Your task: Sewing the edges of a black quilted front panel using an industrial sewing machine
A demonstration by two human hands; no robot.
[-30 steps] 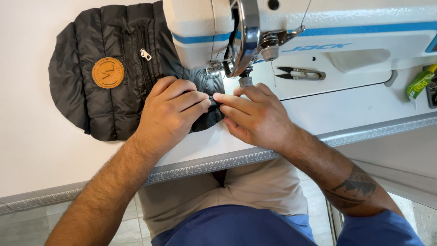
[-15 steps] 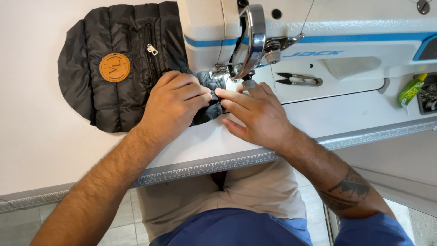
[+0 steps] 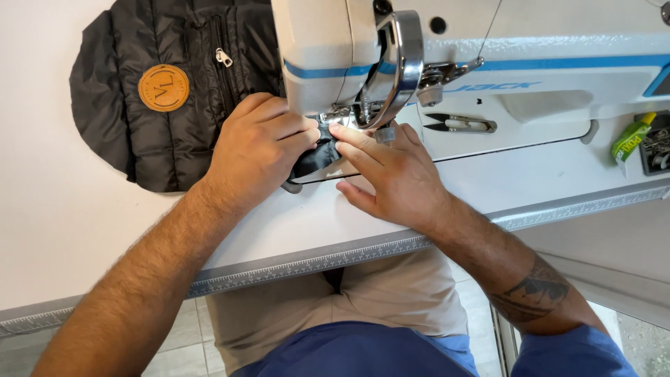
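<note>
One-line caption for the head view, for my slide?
Both hands, left hand and right hand, press black quilted fabric under sewing machine.
</note>
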